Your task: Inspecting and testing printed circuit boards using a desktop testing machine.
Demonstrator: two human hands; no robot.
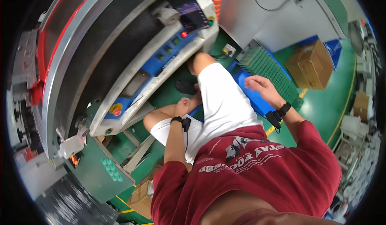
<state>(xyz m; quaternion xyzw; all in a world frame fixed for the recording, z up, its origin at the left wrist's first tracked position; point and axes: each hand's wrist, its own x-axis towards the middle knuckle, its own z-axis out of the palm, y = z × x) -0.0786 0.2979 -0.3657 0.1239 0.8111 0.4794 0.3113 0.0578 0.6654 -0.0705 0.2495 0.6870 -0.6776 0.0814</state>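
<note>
My left hand (pixel 183 106) is curled into a loose fist beside my left knee, below the long control panel (pixel 163 56) of a large machine. Nothing shows in its fingers. My right hand (pixel 262 89) is raised to the right of my thigh, fingers loosely bent and apart, holding nothing. Beneath it in the view lies a blue bin (pixel 250 89), with a green mesh crate (pixel 270 67) beside it. Each wrist wears a black band with a small device. The panel carries a dark screen (pixel 136 83) and a red emergency-stop button (pixel 116 110).
A brown cardboard box (pixel 310 64) stands on the green floor at the right. At the left, a whitish bottle (pixel 72 145) is by a green table (pixel 98 164). Another open carton (pixel 141 197) sits near my left elbow. An orange coiled hose (pixel 216 1) hangs at the back.
</note>
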